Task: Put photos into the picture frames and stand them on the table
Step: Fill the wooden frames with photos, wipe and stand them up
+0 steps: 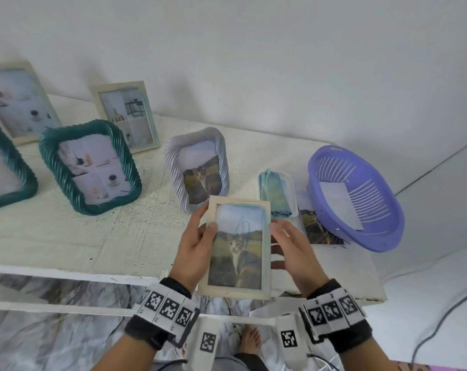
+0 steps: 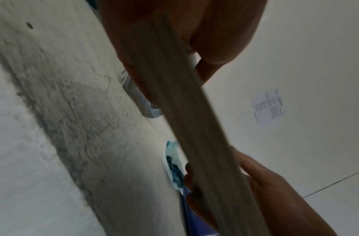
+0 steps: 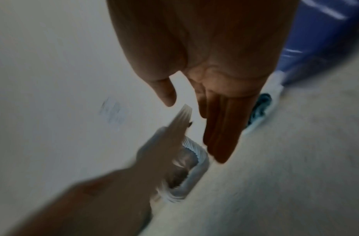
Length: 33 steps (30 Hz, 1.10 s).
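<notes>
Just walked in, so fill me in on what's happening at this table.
A person is loading photos into picture frames. Their left hand grips a pale wooden frame with a cat photo in it, held above the table; the right hand is open beside its right edge. Several filled frames already stand on the table, including a white ribbed frame. A loose photo lies by a purple basket.

The right hand point(image 3: 205, 67) hangs over the pale worktop point(image 3: 285, 159), fingers point(image 3: 221, 127) straight and pointing down, thumb apart from them, holding nothing. Lower left, blurred, the left hand point(image 3: 89, 204) grips a light wooden frame point(image 3: 170, 135) seen edge-on. Just behind it stands a white ribbed frame point(image 3: 196, 169). A purple basket point(image 3: 320, 47) sits at upper right, with something teal point(image 3: 261, 105) beside the fingers.
</notes>
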{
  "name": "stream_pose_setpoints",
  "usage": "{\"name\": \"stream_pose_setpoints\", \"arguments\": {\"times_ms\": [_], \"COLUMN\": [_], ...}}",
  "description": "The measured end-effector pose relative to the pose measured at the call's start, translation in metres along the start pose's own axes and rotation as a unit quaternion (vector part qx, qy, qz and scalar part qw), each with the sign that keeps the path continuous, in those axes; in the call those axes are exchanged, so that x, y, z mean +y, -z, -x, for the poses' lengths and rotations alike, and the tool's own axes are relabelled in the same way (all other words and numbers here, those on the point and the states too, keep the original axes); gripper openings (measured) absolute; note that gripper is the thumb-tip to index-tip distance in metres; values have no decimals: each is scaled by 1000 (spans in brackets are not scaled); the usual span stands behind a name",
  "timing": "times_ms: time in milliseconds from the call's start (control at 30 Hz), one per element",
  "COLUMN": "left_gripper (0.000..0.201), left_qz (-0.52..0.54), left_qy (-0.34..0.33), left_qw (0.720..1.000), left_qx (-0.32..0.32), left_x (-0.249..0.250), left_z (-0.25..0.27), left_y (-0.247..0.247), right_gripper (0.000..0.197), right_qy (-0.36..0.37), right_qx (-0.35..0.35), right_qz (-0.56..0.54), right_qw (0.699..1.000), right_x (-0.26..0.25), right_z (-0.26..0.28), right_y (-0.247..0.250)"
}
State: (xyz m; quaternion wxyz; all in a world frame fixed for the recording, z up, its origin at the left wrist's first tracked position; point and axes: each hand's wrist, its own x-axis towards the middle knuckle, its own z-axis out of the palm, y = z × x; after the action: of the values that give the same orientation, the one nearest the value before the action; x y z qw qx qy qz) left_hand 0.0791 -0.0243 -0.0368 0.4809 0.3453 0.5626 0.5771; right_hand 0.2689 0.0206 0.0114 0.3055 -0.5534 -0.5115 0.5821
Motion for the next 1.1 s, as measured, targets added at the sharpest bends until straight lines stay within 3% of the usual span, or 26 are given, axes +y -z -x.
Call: {"name": "stream_pose_setpoints", "arguments": {"times_ms": [67, 167, 300, 400, 600, 700, 867, 967, 1100], "left_gripper": [40, 38, 39, 42, 43, 46, 46, 44, 44], "left_qz": [-12, -15, -6, -9, -29, -38, -41, -52, -62], "left_qy": [-21, -27, -34, -43, -47, -51, -62, -85, -104], "left_qw": [1000, 999, 998, 998, 997, 996, 996, 994, 992], "left_qx": [16, 38, 47, 51, 60, 56, 54, 54, 40], "left_x": [2, 2, 3, 4, 2, 5, 12, 18, 24], "left_z": [0, 2, 7, 10, 12, 12, 8, 6, 5], "left_y": [9, 21, 29, 32, 33, 33, 32, 27, 17], "right_gripper": [23, 27, 39, 44, 44, 39, 26, 30, 40], "right_qy": [67, 115, 64, -1, -33, -1, 137, 243, 303], "right_qx": [49, 120, 138, 114, 106, 115, 137, 98, 47], "right_qz": [155, 375, 538, 584, 595, 565, 434, 382, 391], "right_qw": [984, 912, 829, 803, 796, 817, 880, 886, 868], "right_x": [-3, -13, -26, -29, -15, -14, -30, -39, -31], "right_z": [-28, -77, -130, -155, -183, -184, -141, -85, -21], "right_y": [4, 8, 5, 0, -2, 0, 2, -8, -28]}}
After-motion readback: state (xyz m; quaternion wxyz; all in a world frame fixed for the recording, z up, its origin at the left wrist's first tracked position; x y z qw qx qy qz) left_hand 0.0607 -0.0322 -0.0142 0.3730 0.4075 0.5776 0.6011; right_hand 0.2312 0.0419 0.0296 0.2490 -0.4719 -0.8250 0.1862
